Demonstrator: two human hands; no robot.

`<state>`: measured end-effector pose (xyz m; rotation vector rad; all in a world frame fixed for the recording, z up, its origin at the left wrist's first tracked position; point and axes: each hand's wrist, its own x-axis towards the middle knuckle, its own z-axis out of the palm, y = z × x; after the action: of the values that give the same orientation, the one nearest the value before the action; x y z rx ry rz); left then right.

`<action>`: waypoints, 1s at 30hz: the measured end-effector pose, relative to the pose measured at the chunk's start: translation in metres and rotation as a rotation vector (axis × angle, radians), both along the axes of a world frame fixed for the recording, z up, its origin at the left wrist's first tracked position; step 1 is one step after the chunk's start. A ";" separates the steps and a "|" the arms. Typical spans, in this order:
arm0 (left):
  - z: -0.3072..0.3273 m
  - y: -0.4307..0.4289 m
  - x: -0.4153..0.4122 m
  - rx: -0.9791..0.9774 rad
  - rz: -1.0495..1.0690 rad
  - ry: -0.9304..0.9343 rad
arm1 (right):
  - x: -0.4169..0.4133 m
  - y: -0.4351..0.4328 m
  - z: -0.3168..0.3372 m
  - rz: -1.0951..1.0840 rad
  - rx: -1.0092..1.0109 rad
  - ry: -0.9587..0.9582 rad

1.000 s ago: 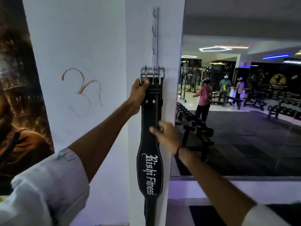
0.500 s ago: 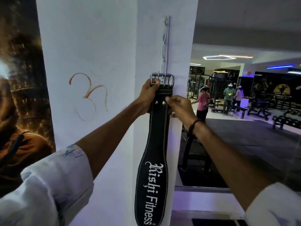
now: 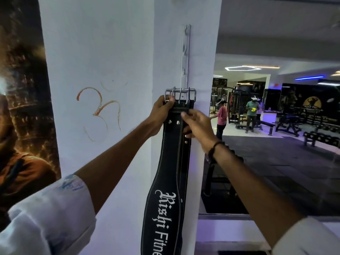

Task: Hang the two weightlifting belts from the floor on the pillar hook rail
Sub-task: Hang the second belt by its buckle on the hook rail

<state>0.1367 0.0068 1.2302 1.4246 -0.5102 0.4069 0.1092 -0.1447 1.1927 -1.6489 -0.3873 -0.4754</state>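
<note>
A black leather weightlifting belt (image 3: 170, 162) with white lettering hangs flat against the white pillar (image 3: 128, 70). Its metal buckle (image 3: 180, 94) sits at the bottom of the vertical hook rail (image 3: 185, 56). My left hand (image 3: 162, 113) grips the belt's upper left edge, just under the buckle. My right hand (image 3: 197, 124) pinches the belt's right edge slightly lower. Whether the buckle rests on a hook I cannot tell. Only one belt is in view.
A dark poster (image 3: 22, 107) covers the wall at the left. An orange scribble (image 3: 99, 111) marks the pillar face. To the right a mirror or opening shows the gym floor, benches (image 3: 287, 126), dumbbell racks and three people (image 3: 221, 118) standing far off.
My right hand has come up from the belt's middle to its upper right edge near the buckle. My left hand has kept its grip. The view has moved closer to the pillar.
</note>
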 end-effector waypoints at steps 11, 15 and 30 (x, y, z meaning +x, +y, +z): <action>-0.030 0.013 -0.018 0.043 0.102 -0.054 | 0.013 0.026 0.015 0.063 0.104 0.054; -0.080 0.019 -0.023 0.218 0.068 -0.195 | 0.011 0.029 0.022 0.011 0.154 0.007; -0.037 0.001 -0.017 0.325 0.333 -0.229 | 0.011 0.010 0.060 -0.012 0.154 -0.017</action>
<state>0.1198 0.0080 1.1937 1.7962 -0.5416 0.7880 0.1205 -0.1343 1.2524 -1.4995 -0.3452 -0.5157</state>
